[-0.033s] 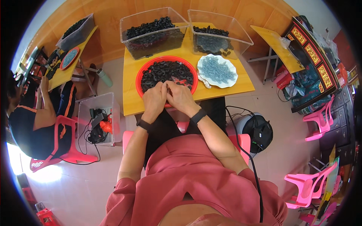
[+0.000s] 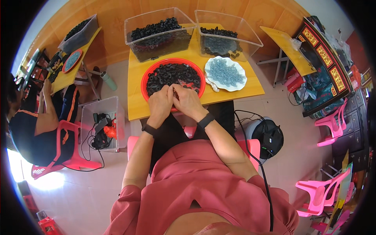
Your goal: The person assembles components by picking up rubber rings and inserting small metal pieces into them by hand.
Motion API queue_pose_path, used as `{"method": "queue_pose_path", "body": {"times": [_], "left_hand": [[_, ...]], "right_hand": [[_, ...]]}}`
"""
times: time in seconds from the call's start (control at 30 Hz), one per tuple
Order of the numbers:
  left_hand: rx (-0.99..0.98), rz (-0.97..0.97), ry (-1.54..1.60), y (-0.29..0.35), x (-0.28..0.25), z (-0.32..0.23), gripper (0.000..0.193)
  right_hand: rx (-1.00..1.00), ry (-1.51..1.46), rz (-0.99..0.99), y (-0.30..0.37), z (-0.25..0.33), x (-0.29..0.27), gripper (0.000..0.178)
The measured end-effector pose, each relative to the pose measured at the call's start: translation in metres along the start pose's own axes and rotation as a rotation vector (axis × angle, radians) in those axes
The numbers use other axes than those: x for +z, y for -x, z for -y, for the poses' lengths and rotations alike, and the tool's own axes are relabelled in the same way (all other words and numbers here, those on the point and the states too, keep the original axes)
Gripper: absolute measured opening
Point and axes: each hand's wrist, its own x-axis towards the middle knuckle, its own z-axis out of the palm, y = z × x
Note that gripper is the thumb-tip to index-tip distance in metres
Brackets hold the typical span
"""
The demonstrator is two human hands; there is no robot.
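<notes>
My left hand (image 2: 160,102) and my right hand (image 2: 187,100) meet over the near edge of a round red tray (image 2: 145,89). Their fingers are bent and pressed together, tip to tip; whatever they pinch is hidden behind them. Spread across the tray lie many small black ring-shaped parts (image 2: 168,75), with a patch of red bottom showing just beyond my right hand. Right of the tray sits a white scalloped plate (image 2: 241,81), heaped with small clear bluish pieces (image 2: 225,72) too fine to make out.
Two clear bins (image 2: 156,49) (image 2: 235,41) of black parts stand at the yellow table's (image 2: 250,88) far side. Leftward, a person (image 2: 39,125) works at another table. A bin with cables (image 2: 103,129) is on the floor at left; a black round object (image 2: 270,139) stands at right.
</notes>
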Motion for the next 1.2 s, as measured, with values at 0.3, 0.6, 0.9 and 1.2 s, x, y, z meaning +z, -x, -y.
{"method": "queue_pose_path", "body": {"times": [0.3, 0.6, 0.9, 1.2], "left_hand": [[0.043, -0.057, -0.012, 0.001, 0.0037, 0.0005, 0.036], [0.047, -0.056, -0.022, 0.0013, 0.0036, 0.0014, 0.035], [0.048, -0.064, -0.035, 0.0008, 0.0048, 0.0031, 0.034], [0.057, -0.073, -0.031, 0.0013, 0.005, 0.0025, 0.033]], "right_hand": [[-0.003, 0.025, -0.014, 0.0015, -0.0003, -0.0003, 0.023], [-0.005, 0.008, -0.02, 0.0014, 0.0018, -0.0013, 0.021], [-0.001, 0.005, -0.031, 0.0013, 0.0023, -0.0024, 0.021], [0.003, 0.005, -0.033, 0.002, -0.0022, 0.0012, 0.017]]}}
